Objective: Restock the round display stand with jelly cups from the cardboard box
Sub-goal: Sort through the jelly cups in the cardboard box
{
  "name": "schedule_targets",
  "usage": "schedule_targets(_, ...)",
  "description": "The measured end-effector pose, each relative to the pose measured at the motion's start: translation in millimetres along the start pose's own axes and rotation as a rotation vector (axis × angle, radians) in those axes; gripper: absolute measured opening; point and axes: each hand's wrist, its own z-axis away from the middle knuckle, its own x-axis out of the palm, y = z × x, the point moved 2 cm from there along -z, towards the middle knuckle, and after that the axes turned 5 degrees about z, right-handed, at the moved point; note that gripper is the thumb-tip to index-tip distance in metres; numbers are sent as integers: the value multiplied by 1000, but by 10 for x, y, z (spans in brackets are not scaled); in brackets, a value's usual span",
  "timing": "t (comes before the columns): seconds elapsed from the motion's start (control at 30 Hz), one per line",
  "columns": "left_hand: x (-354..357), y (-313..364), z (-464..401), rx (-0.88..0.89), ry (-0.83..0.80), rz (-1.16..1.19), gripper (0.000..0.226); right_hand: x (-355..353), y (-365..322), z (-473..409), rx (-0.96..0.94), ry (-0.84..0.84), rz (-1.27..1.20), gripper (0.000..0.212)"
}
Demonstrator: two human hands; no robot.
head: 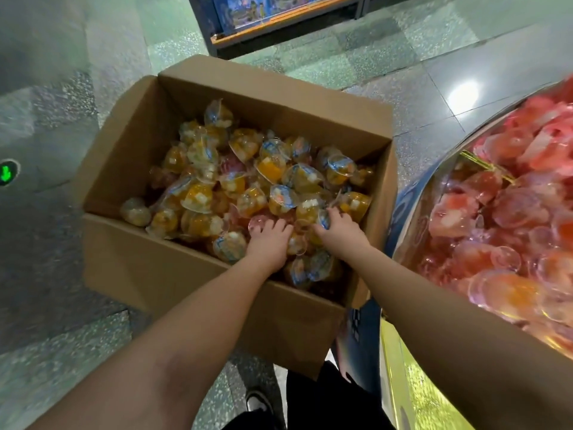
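Observation:
An open cardboard box [133, 265] stands on the floor, heaped with orange and yellow jelly cups [248, 181] sealed with blue-printed lids. Both my hands are down in the pile near the box's front right corner. My left hand [268, 243] has its fingers curled around a pinkish cup [257, 221]. Just right of it, my right hand [338, 226] has its fingers curled into the cups, gripping one with a blue lid [323, 219]. The round display stand [412, 193] is at the right, holding red and pink jelly cups [508, 218].
A low shelf with colourful boxes [273, 13] stands across the aisle behind the box. Grey speckled floor tiles [62, 88] surround the box, with a green arrow marker [6, 174] at the left. My shoe [259, 401] and dark trousers show below the box.

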Motion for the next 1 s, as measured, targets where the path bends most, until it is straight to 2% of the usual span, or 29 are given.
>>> schedule_targets(0.17, -110, -56, 57, 52, 52, 79, 68, -115, 45, 64, 1, 51, -137, 81)
schedule_targets(0.37, -549, -51, 590, -4, 188, 464, 73, -320, 16, 589, -66, 222, -253, 75)
schedule_targets(0.43, -625, -33, 889, -33, 157, 563, 72, -373, 21, 889, -94, 237, -262, 75)
schedule_targets(0.57, -547, 30, 1614, 11, 49, 779, 45, -293, 89, 1673, -198, 292, -227, 74)
schedule_targets(0.77, -7, 307, 2689, 49, -64, 1098, 42, 228, 296, 2917, -247, 402, -212, 72)
schedule_targets(0.93, 441, 550, 3462, 100, -198, 1126, 37, 808, 620, 3886, -206, 462, -241, 71)
schedule_targets(1.0, 588, 698, 3722, 75, -280, 1157, 48, 1003, 797, 4251, -202, 448, -186, 73)
